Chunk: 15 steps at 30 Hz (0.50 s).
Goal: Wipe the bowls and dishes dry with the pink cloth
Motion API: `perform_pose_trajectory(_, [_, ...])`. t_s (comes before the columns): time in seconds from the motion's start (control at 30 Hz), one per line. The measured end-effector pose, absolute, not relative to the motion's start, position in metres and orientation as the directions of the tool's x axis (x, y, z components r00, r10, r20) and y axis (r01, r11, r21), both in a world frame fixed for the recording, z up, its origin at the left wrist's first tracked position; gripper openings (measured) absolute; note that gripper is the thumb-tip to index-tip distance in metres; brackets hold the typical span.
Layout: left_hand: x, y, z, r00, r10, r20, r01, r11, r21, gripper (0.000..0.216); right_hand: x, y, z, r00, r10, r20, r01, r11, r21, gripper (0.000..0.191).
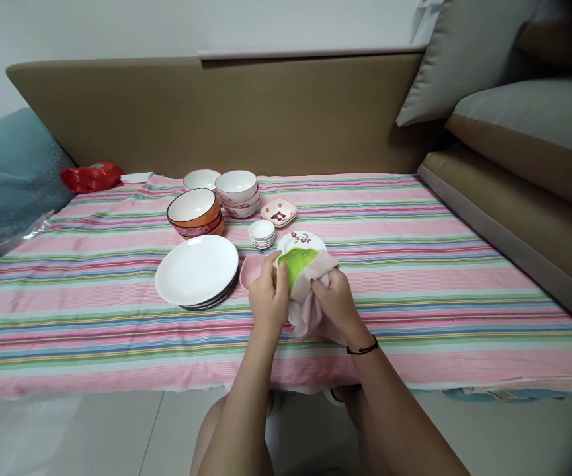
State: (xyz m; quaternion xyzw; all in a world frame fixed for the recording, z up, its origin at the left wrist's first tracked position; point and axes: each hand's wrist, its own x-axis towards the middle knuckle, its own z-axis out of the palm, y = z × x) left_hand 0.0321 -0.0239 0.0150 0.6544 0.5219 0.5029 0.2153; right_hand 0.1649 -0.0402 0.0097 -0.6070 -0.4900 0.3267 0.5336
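Observation:
A bright green dish [295, 264] is held up off the bed cover by my left hand [270, 296], which grips its left edge with the thumb on top. My right hand [336, 301] is closed on a pale pink cloth [307, 311], which lies over the right part of the dish and hangs below it. The cloth hides the dish's full outline. Just behind the dish lies a white plate with red flowers [305, 239]. To the left, partly covered by my left hand, is a pink dish [250, 270].
White plates [197, 270] are stacked at left, with orange-sided bowls [194, 210] and red-rimmed bowls [237, 187] behind. Small white dishes [262, 231] and a patterned pink dish [279, 212] stand nearby on the striped cloth [439, 284]. Cushions [528, 125] are at right.

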Motion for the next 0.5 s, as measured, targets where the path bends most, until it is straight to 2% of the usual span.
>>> perform_pose_trajectory(0.1, [0.0309,-0.0225,0.0176,-0.065,0.779,0.623,0.573,-0.482,0.663,0.037,0.1697,-0.042,0.0099,0.321,0.929,0.183,0.379,0.052,-0.924,0.018])
perform_pose_trajectory(0.17, [0.0314,-0.0228,0.0206,0.035,0.678,0.734,0.603,-0.6,0.525,0.033,0.172,-0.0434,0.0095,0.276,0.932,0.235,0.502,0.069,-0.862,0.021])
perform_pose_trajectory(0.27, [0.0343,-0.0251,0.0244,0.223,0.601,0.768,0.583,-0.713,0.389,0.033,0.172,-0.045,0.008,0.144,0.941,0.306,0.647,0.144,-0.748,0.017])
perform_pose_trajectory(0.33, [0.0366,-0.0261,0.0246,0.301,0.589,0.75,0.565,-0.744,0.357,0.033,0.17,-0.0457,0.007,0.063,0.942,0.329,0.695,0.195,-0.692,0.013])
perform_pose_trajectory(0.4, [0.0377,-0.0251,0.0231,0.304,0.594,0.745,0.568,-0.741,0.359,0.02,0.1678,-0.0464,0.0068,0.025,0.94,0.34,0.727,0.217,-0.651,0.016])
perform_pose_trajectory(0.5, [0.035,-0.0193,0.0202,0.243,0.644,0.726,0.554,-0.706,0.441,0.012,0.166,-0.048,0.0088,-0.011,0.942,0.334,0.747,0.23,-0.623,0.024])
